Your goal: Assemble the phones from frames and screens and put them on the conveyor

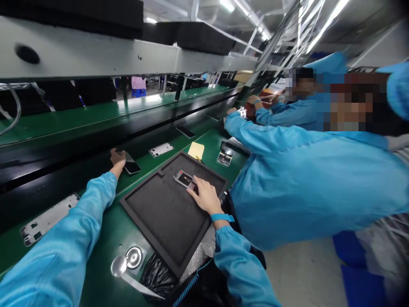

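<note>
At twelve o'clock to one o'clock on the black foam tray (166, 217), a phone housing (183, 178) with a red spot at its far end lies under the right hand (206, 196). That hand is narrow, thumb and fingers set on the housing's near end; a blue wrist strap (222, 218) circles the wrist.

At ten o'clock from the tray, the left hand (118, 159) is closed to a narrow grip on the upper-left end of a dark smartphone (132, 163); whether the phone is lifted off the green bench (108, 228) I cannot tell.

Close to twelve o'clock sit a white phone frame (161, 149) and, farther off, a black phone panel (185, 131). A yellow paper (196, 150) is just beyond the tray at one o'clock, an opened phone assembly (225, 157) at two. Toward nine o'clock lies a larger white frame (53, 215), partly behind the left sleeve; at seven to eight, a round metal container (133, 257). A co-worker's blue sleeve (252, 132) reaches in at two o'clock.
</note>
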Available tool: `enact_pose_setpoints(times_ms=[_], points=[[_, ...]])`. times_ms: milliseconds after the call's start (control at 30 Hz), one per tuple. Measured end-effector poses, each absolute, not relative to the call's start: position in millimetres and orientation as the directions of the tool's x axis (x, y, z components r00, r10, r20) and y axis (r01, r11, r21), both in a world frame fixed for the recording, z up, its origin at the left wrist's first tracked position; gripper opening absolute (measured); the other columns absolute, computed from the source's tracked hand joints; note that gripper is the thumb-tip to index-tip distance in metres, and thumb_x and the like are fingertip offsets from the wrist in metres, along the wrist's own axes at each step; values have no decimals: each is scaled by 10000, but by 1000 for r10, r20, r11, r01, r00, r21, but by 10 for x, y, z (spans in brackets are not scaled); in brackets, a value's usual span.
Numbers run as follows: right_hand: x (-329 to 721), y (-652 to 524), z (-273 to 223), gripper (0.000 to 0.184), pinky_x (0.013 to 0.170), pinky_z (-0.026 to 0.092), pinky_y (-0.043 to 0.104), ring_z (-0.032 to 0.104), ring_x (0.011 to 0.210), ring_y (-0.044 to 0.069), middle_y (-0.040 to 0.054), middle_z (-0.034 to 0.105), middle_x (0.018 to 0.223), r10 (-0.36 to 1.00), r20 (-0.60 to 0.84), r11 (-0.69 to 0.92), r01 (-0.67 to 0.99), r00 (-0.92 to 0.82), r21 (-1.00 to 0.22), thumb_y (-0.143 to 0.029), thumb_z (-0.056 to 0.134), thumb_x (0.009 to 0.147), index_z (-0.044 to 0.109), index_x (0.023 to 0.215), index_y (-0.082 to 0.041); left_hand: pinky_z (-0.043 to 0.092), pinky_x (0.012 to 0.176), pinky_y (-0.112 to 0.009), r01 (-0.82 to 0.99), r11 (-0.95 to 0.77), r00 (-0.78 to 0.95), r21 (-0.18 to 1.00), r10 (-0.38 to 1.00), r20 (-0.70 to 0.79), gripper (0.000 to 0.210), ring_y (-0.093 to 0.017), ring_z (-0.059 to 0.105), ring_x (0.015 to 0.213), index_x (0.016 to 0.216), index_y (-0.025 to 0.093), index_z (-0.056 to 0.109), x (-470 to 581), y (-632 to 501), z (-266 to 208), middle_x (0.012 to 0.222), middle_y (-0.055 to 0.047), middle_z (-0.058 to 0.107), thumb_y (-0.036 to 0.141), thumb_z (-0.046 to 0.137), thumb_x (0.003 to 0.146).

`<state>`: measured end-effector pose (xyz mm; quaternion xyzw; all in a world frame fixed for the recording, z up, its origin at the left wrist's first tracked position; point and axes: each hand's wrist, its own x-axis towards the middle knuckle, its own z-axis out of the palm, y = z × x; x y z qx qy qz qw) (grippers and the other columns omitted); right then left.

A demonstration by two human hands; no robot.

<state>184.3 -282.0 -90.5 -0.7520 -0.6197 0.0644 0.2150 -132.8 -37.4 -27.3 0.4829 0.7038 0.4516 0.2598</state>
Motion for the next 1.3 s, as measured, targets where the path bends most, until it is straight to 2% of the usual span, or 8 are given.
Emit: enact_pose_setpoints(times_ms=[233, 433, 567, 700, 800, 1000, 1133, 1300], points=[[1914, -2869, -964, 641, 1072, 524, 524, 646, 1340, 379, 210, 660, 1511, 937, 283, -100, 932, 207, -349, -444, 667, 1020, 530, 1593, -190, 605, 1060, -537, 808, 230, -271, 543, 963, -4, 454, -298, 682, 1270, 1438, 170, 649, -1143, -117, -198, 1466, -148, 649, 391, 726, 1049], [1933, -2921, -973, 676, 1070, 550, 537, 652, 1311, 379, 200, 654, 1421, 923, 329, -68, 927, 198, -368, -424, 751, 962, 558, 1559, -174, 541, 1147, -603, 908, -27, 9, 418, 999, 45, 501, -342, 617, 1385, 1476, 185, 635, -716, 139, -206, 1559, -154, 592, 417, 728, 1042], [1973, -2953, -971, 711, 1055, 593, 521, 686, 1254, 364, 171, 649, 1371, 927, 314, -65, 912, 206, -405, -438, 777, 918, 578, 1555, -194, 474, 1211, -651, 824, -276, 297, 496, 954, 36, 550, -372, 553, 1472, 1524, 204, 612, -229, 242, -412, 1627, -155, 544, 407, 745, 1030], [2028, -2955, -980, 714, 1044, 628, 456, 723, 1245, 322, 129, 665, 1384, 962, 232, -30, 902, 143, -430, -420, 732, 934, 554, 1605, -253, 478, 1206, -642, 698, -348, 385, 626, 919, 81, 513, -363, 570, 1452, 1489, 192, 636, -37, 205, -502, 1590, -153, 577, 398, 744, 1031], [2053, -2925, -985, 730, 1105, 607, 463, 681, 1365, 355, 168, 659, 1488, 977, 195, -7, 928, 86, -372, -430, 739, 922, 574, 1598, -210, 477, 1201, -629, 582, -344, 352, 737, 924, 153, 468, -350, 595, 1418, 1421, 172, 670, -188, 96, -339, 1521, -149, 628, 381, 764, 1013], [1880, -2867, -734, 718, 1201, 529, 521, 661, 1401, 380, 192, 700, 1471, 981, 192, 76, 942, -12, -328, -380, 767, 888, 612, 1559, -177, 476, 1207, -436, 240, -337, 76, 910, 941, 329, 768, -371, 652, 1343, 1300, 196, 695, -1148, -477, 291, 1240, -139, 734, 127, 1026, 610], [1601, -2877, -398, 733, 1084, 598, 486, 728, 1228, 383, 178, 757, 1273, 981, 188, 97, 945, -39, -313, -314, 830, 802, 671, 1497, -149, 596, 1032, -418, -44, -263, -128, 964, 958, 256, 622, -267, 761, 1050, 1352, 243, 580, -1961, -1122, 558, 1019, -43, 705, 266, 918, 830], [945, -2932, -21, 803, 1061, 599, 486, 709, 1230, 389, 199, 680, 1375, 966, 257, 49, 946, 37, -320, -352, 781, 885, 544, 1623, -145, 663, 896, -460, -340, -119, -106, 933, 990, 87, 463, -255, 802, 940, 1255, 238, 599, -2596, -2088, 722, 1044, -69, 755, 635, 649, 1023]])
